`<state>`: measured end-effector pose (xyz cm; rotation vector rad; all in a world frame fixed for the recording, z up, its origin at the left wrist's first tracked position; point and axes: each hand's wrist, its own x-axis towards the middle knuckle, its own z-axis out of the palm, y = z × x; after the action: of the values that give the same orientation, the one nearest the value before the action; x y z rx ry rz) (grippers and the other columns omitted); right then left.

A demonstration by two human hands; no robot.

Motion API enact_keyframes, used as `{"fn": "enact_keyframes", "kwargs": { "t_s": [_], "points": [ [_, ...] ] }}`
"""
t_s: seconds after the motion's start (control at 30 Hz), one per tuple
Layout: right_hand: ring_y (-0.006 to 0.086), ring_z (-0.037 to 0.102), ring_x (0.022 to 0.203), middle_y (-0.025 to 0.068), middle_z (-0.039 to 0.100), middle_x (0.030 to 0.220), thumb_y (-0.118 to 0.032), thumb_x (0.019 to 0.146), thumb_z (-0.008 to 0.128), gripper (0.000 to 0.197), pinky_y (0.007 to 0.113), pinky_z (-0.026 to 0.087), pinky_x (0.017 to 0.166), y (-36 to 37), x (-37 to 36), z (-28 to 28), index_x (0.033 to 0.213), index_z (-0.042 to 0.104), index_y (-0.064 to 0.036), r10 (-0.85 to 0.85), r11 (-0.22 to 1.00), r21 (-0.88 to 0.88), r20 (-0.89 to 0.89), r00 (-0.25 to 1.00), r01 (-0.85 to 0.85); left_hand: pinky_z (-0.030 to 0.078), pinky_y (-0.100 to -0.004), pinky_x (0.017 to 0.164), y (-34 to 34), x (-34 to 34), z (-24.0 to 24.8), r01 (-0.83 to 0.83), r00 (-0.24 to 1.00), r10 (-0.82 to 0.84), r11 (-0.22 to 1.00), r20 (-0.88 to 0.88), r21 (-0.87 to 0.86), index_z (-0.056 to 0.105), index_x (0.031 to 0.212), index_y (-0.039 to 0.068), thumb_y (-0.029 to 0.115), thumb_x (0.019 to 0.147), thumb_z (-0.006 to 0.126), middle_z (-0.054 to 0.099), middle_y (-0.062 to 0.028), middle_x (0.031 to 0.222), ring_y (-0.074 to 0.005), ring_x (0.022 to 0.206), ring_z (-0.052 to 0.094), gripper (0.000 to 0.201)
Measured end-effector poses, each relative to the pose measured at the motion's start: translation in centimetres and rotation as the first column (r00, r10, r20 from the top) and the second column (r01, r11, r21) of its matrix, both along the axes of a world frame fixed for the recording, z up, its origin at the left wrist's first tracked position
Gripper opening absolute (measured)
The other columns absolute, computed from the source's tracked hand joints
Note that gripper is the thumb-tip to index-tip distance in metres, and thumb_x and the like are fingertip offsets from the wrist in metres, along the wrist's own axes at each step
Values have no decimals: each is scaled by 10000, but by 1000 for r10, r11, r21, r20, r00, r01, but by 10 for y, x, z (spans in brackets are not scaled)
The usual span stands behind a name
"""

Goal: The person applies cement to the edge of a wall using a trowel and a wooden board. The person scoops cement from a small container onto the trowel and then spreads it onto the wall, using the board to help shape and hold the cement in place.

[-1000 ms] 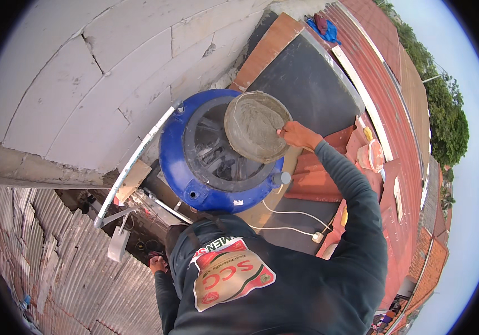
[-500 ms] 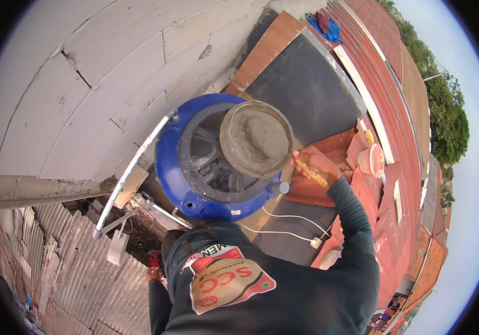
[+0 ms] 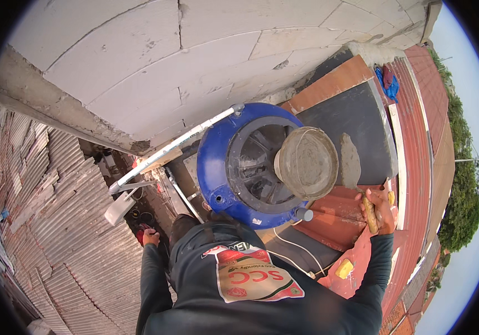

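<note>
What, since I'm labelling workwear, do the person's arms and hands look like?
The left sleeve and right sleeve are dark and full-length, the right one creased near its end. The left hand and right hand are gloveless.

Can make out large red capitals on tan-and-red shirt print (image 3: 256,289), upside down in view, with a smaller line just above. Also lettering on white strip (image 3: 239,246) at the print's edge, partly folded. Can't read small white sticker (image 3: 257,221) on blue water tank (image 3: 209,167).
</note>
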<state>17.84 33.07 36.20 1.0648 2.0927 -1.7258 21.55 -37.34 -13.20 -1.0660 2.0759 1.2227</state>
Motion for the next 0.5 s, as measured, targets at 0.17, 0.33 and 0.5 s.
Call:
{"fn": "enact_keyframes", "kwargs": {
  "t_s": [0.17, 0.33, 0.5],
  "points": [
    [98, 550, 510, 17, 596, 669, -403, 1025, 601, 405, 244, 430, 430, -17, -30, -74, 929, 686, -19, 96, 993, 60, 122, 988, -104, 530, -343, 500, -5, 55, -39, -112, 993, 108, 991, 55, 79, 608, 1051, 20, 63, 833, 672, 664, -96, 764, -214, 570, 637, 232],
    [114, 577, 558, 39, 602, 700, -396, 1025, 596, 407, 270, 472, 474, -5, -36, -72, 996, 688, 0, 248, 901, 309, 205, 947, -303, 479, -350, 423, -3, 82, -30, -116, 983, 99, 987, 151, 109, 592, 1064, 43, 71, 867, 665, 659, -99, 776, -230, 591, 653, 212],
    [317, 660, 651, 193, 666, 771, -292, 989, 601, 331, 418, 532, 606, -10, -52, -78, 946, 670, 29, 532, 221, 882, 249, 809, -416, 514, -403, 494, -11, 80, -17, -41, 983, 27, 997, 181, 72, 616, 1057, 67, 117, 904, 653, 664, -108, 815, -260, 667, 688, 165]
  ]
}}
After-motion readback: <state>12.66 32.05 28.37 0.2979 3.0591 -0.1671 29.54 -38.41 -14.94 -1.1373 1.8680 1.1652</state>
